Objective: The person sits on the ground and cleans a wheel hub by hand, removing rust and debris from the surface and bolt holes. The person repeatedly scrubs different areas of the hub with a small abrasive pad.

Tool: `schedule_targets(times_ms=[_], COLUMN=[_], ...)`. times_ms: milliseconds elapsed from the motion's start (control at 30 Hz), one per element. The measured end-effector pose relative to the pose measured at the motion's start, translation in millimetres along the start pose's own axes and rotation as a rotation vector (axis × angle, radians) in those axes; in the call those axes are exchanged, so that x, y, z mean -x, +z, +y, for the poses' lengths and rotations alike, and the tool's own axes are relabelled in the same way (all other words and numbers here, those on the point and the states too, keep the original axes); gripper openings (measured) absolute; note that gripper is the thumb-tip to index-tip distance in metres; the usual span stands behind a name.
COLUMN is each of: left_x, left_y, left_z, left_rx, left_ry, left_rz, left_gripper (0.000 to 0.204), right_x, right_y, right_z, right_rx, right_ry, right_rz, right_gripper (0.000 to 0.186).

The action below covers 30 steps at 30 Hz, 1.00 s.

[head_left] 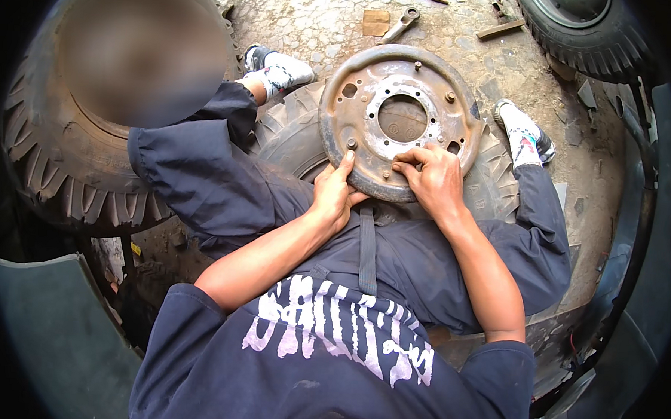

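Note:
A round, rusty brake backing plate [445,72] rests in front of me, tilted over a tyre [288,129] between my legs. It has a large centre hole, a ring of small bolt holes and several studs or bolts. My left hand [335,193] grips the plate's lower left rim, its thumb up against a bolt [351,144] and its fingers partly hidden beneath. My right hand [438,182] is closed in a pinch at the plate's lower right face, below the centre hole. Whatever lies between those fingertips is too small or hidden to make out.
A large tyre [35,140] on a rim stands at the left, and another wheel [590,41] at the far right. Beyond the plate, a ring-ended metal tool [401,25] and a brown cardboard piece [376,22] lie on cracked ground. Dark panels flank me.

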State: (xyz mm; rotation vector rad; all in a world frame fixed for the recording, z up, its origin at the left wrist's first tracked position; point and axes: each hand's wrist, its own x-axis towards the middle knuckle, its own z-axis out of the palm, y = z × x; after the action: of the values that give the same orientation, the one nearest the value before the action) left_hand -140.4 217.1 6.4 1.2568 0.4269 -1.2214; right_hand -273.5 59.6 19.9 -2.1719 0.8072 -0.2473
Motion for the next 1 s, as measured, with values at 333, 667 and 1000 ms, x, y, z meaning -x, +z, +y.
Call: schedule_targets(times_ms=[333,667,1000], left_x=[1,0,1], left_y=[-1,-2,2], left_z=[0,0,2], left_rx=[-0.010,-0.015,-0.015], left_ry=[0.010,0.001,0.000], left_rz=[0.002,-0.011,-0.017], left_gripper=[0.047,0.047,0.048], right_x=[3,1,-2], right_y=[-4,0,-3], right_z=[4,2,13], right_rx=[-0.039,-0.008,-0.095], right_ry=[0.035,0.038,-0.080], right_rz=[-0.075,0.029,-0.088], right_gripper=[0.016,0.015,0.017])
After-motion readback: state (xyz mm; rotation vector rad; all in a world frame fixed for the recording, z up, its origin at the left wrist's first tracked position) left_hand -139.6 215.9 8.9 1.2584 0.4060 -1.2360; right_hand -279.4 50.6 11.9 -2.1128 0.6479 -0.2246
